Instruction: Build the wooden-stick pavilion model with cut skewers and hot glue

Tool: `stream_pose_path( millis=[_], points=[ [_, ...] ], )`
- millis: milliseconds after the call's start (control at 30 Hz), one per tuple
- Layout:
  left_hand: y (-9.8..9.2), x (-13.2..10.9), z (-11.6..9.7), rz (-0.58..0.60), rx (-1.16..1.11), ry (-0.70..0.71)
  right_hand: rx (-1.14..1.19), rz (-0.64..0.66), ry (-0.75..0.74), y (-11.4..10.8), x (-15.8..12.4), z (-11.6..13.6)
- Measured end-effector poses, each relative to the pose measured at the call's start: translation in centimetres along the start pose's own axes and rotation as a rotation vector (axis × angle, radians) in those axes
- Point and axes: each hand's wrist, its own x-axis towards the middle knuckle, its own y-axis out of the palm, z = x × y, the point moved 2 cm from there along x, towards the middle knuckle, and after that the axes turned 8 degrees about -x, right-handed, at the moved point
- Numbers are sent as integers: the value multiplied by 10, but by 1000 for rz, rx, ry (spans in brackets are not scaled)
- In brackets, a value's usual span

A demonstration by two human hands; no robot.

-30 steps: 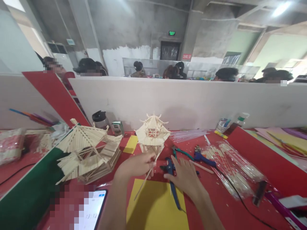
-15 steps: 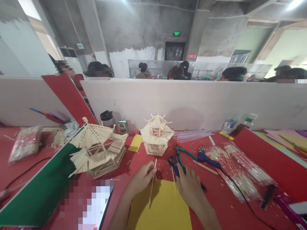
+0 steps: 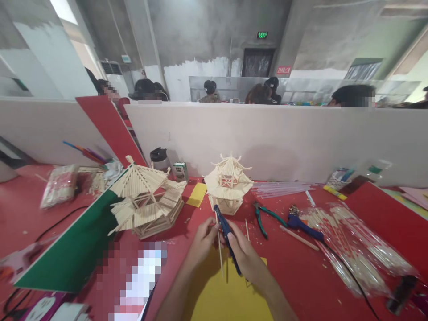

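Note:
In the head view my left hand (image 3: 203, 238) pinches a thin wooden stick (image 3: 221, 261), which slants downward over yellow paper (image 3: 214, 303). Blue-handled cutting pliers (image 3: 223, 223) are gripped in my right hand (image 3: 244, 252). Their jaws are at the stick's upper end; whether the blades touch it I cannot tell. Just behind the jaws stands a small tiered pavilion (image 3: 229, 189) built of sticks. To the left is a larger stick pavilion (image 3: 147, 207) with a slatted roof. Another short stick (image 3: 247, 230) lies beyond my right hand.
Green-handled pliers (image 3: 261, 225) and a blue corded tool (image 3: 306, 226) lie to the right, beside bagged sticks (image 3: 347, 249). A green board (image 3: 76, 254) leans at the left, near a pixelated phone-like screen (image 3: 143, 276). A white partition (image 3: 267, 138) closes the back.
My right hand has lifted the blue-handled pliers off the table and brought them left to the stick. My left hand still holds the stick. The view has shifted slightly left.

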Motion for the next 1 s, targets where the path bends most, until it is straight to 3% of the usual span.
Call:
stream_pose_path(
  millis=[300,600,1000],
  points=[
    [-1,-5,2,4,88,-12,-43,-11,19,-1,-9,-9],
    [-6,-7,0,50,12,-133,-98,6,7,-1,-10,-10],
    [-6,-7,-2,66,-10,-165,-7,39,37,-4,-12,-4]
  ],
)
